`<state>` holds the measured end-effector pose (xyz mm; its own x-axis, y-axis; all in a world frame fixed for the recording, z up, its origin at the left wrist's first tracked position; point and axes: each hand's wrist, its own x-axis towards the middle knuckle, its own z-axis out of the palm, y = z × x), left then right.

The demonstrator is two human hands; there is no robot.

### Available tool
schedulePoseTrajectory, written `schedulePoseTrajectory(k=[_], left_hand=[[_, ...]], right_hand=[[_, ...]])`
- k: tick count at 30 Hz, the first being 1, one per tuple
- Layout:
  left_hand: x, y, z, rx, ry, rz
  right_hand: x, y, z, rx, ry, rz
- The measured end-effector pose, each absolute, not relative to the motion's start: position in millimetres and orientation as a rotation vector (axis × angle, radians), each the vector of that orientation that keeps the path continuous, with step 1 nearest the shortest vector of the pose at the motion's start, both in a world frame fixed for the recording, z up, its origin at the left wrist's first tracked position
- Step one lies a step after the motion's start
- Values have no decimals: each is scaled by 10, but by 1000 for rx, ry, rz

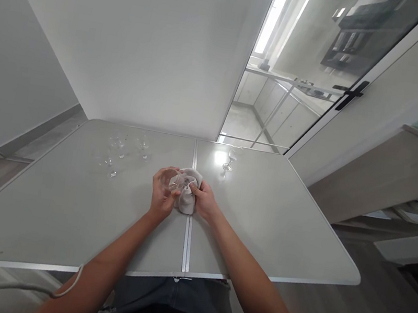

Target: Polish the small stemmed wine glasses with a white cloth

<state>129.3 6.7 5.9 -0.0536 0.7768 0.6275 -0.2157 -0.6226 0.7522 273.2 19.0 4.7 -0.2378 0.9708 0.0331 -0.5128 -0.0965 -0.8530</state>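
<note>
My left hand (pixel 163 197) is wrapped round the bowl of a clear stemmed glass (pixel 170 179), which lies tilted on its side above the table's middle seam. In my right hand (pixel 205 198) a pale grey cloth (pixel 187 203) is bunched up around the stem and foot end of that glass. The fingers of the right hand pinch the cloth, and the part of the glass inside it is hidden. Both hands are close together, nearly touching.
Several clear glasses (pixel 117 144) stand on the left half of the folding table (pixel 253 227). One stemmed glass (pixel 232 157) stands upright at the back right. Behind are a white wall (pixel 163 43) and a glass door with a black handle (pixel 349 95). A cable (pixel 14 285) crosses the lower left.
</note>
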Motion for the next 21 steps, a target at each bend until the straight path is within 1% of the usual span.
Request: schedulePoseTrajectory(k=[3, 7, 10, 13, 16, 19, 21], left_hand=[[1279, 72, 78, 1521, 640, 1774], [1291, 86, 66, 1513, 639, 1800], [1301, 98, 45, 1517, 632, 1814], [1296, 105, 41, 1544, 646, 1823], [1282, 110, 58, 1515, 681, 1831], [1283, 106, 65, 1466, 680, 1836], [1295, 99, 53, 1459, 663, 1826]], right_hand=[[2762, 208, 13, -815, -1020, 1600], [2787, 230, -54, -1060, -1127, 1466], [2757, 221, -63, -962, -1105, 1458], [2719, 201, -50, -847, -1040, 1543], [2742, 193, -42, -901, -1079, 1578], [2802, 207, -37, -1006, -1096, 1490], [2816, 218, -38, -999, -1035, 1452]])
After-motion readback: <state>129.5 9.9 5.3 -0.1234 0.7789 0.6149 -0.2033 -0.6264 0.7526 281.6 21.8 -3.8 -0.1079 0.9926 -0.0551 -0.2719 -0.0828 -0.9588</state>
